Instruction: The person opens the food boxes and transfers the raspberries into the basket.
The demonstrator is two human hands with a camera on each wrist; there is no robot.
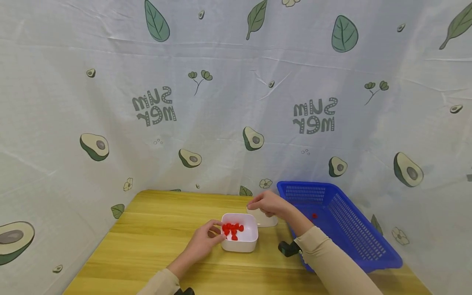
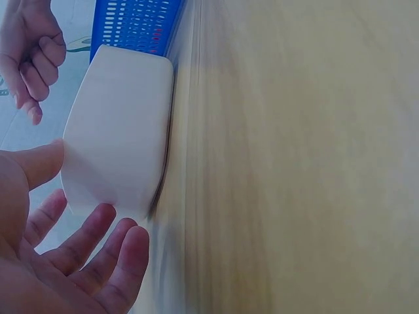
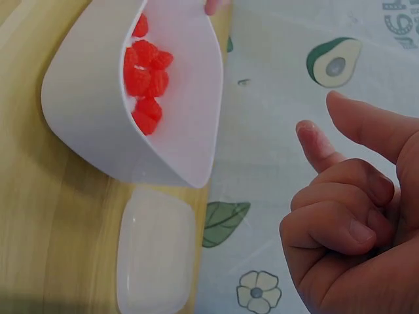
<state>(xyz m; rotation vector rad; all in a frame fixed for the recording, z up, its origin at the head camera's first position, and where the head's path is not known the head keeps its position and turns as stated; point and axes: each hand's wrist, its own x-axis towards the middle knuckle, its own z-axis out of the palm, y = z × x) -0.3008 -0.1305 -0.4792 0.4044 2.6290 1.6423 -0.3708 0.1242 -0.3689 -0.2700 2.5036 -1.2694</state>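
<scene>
A white square box (image 1: 239,246) stands on the table with several small red lumpy pieces (image 3: 147,78) in it. At its left side, my left hand (image 1: 206,237) touches the wall and rim with spread, fairly straight fingers; the left wrist view shows the thumb (image 2: 46,163) at the rim edge. My right hand (image 1: 271,203) is raised behind and right of the box. Its thumb and index finger point out with a gap between them, the other fingers curl in, and nothing shows in its grasp (image 3: 347,216). Below it lies a translucent white lid (image 3: 157,255).
On the right stands a blue perforated basket (image 1: 363,221), with a small red piece (image 1: 314,215) inside; my right forearm crosses in front of it. A patterned white cloth (image 1: 221,102) hangs behind the wooden table (image 1: 147,229).
</scene>
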